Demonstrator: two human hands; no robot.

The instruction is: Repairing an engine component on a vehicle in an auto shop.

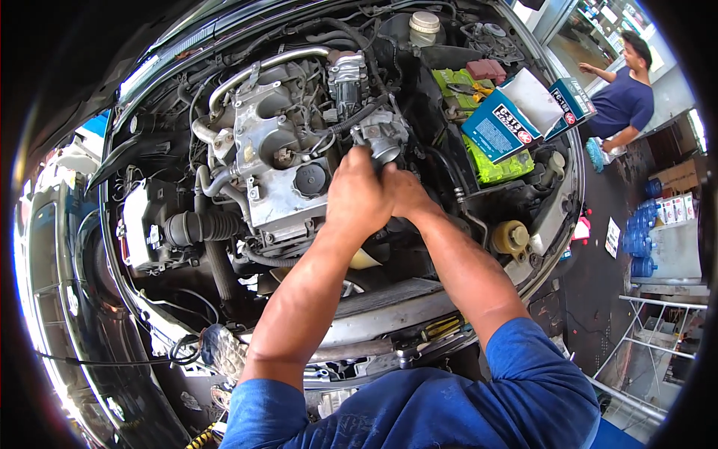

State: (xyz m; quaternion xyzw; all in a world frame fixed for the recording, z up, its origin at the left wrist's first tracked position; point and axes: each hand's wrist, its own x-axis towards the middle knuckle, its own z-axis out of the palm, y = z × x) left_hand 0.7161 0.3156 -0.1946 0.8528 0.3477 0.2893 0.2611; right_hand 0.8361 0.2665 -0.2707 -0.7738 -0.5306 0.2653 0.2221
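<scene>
Both my arms reach into an open engine bay. My left hand (357,193) is closed in a fist beside a metal intake housing (387,133) at the engine's right side. Close against it, my right hand (410,193) has its fingers curled and mostly hidden. What either hand grips, I cannot make out. The housing's round metal pipe end (386,153) shows just above them. Left of my hands lies the silvery engine cover (284,206), with a black oil filler cap (310,180) on it.
Blue and white filter boxes (502,126) lie open on a bright green battery (497,168). A yellowish reservoir (511,237) stands at the front right. A ribbed air duct (200,226) is at left. Beyond the car, another person (624,101) stands near blue water bottles (642,228).
</scene>
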